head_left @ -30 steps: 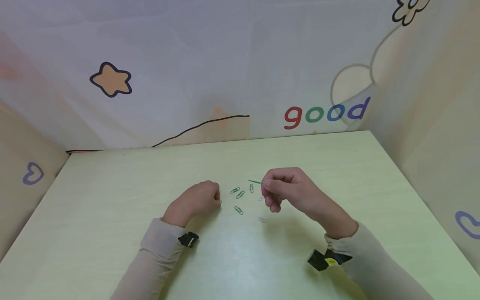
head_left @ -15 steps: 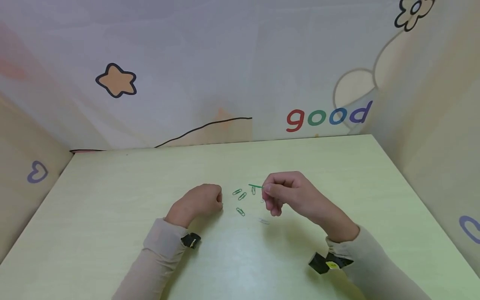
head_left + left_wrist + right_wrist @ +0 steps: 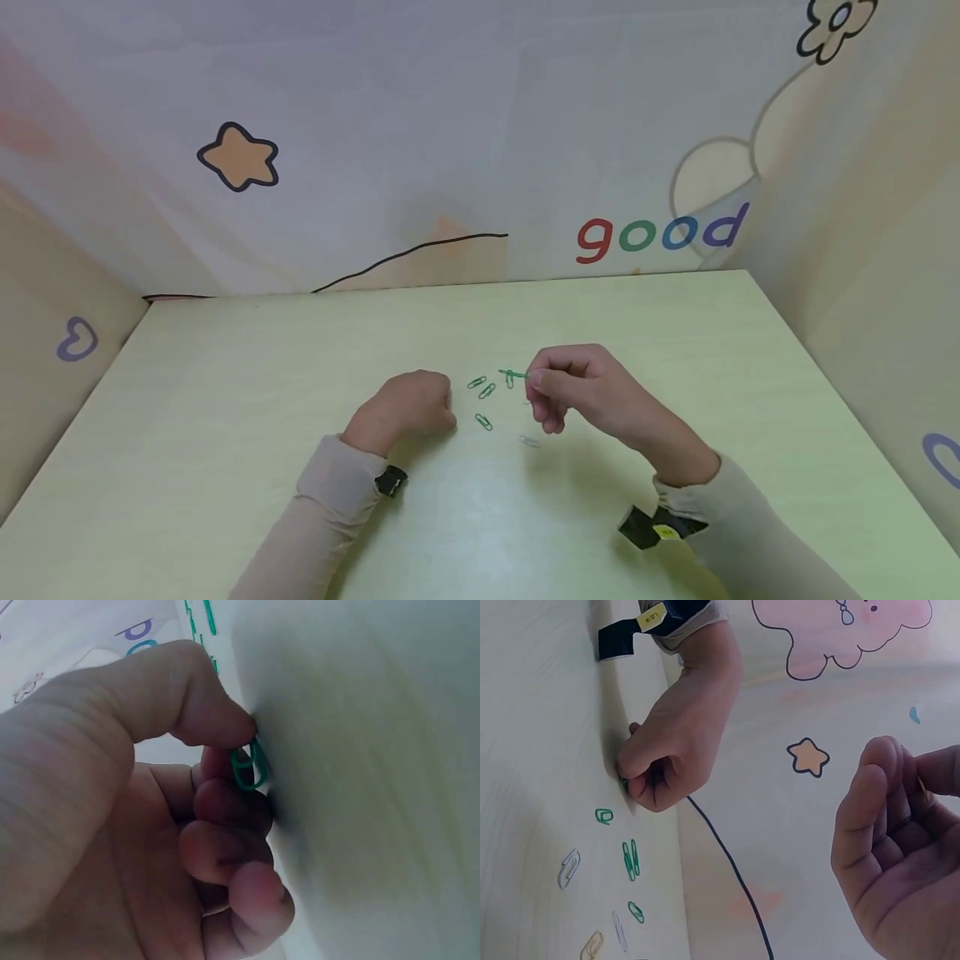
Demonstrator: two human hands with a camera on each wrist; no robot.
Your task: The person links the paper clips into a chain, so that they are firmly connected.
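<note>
My left hand is low over the table. Its thumb and index finger pinch a green paper clip close to the surface; the other fingers curl beneath it in the left wrist view. Raised to the right, my right hand pinches a thin, straight green piece that points left from the fingertips. I cannot tell its kind; a yellowish sliver shows between thumb and fingers in the right wrist view. Between the hands lie several loose green paper clips.
A pale paper clip lies below the right hand on the light table. The right wrist view also has a yellow paper clip and a silvery one. Printed cloth walls stand around the table's back and sides.
My left hand has shifted slightly right, toward the loose clips. The right hand stays nearly in place, still pinching the green piece. The whole head view has drifted a little.
</note>
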